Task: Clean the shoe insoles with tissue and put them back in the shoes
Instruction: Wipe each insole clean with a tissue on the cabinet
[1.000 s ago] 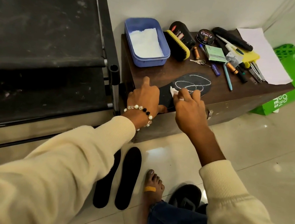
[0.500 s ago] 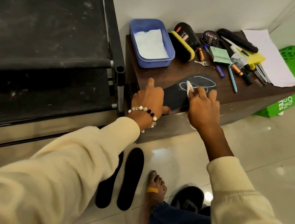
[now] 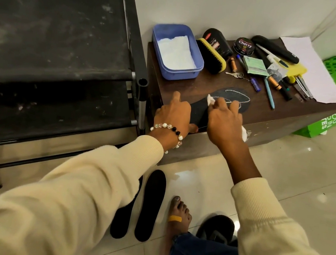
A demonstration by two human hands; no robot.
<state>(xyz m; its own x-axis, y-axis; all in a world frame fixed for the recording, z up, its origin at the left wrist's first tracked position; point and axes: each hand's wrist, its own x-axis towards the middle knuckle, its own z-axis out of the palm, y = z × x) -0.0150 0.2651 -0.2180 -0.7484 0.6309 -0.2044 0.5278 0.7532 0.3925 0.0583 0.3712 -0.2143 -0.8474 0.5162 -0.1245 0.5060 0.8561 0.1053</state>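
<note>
Right hand [image 3: 224, 121]: curled over a white tissue [image 3: 210, 99], which is pressed onto the insole [image 3: 220, 104].
Left hand [image 3: 174, 114]: laid flat, fingers extended, on the insole's near end.
Insole: lain on the brown cabinet [image 3: 200, 84].
Floor: two black insoles [image 3: 150, 205] are laid side by side.

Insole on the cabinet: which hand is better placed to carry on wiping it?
The right hand: it already pinches the tissue against the insole. The left hand presses the insole's near end flat, steadying it.
</note>
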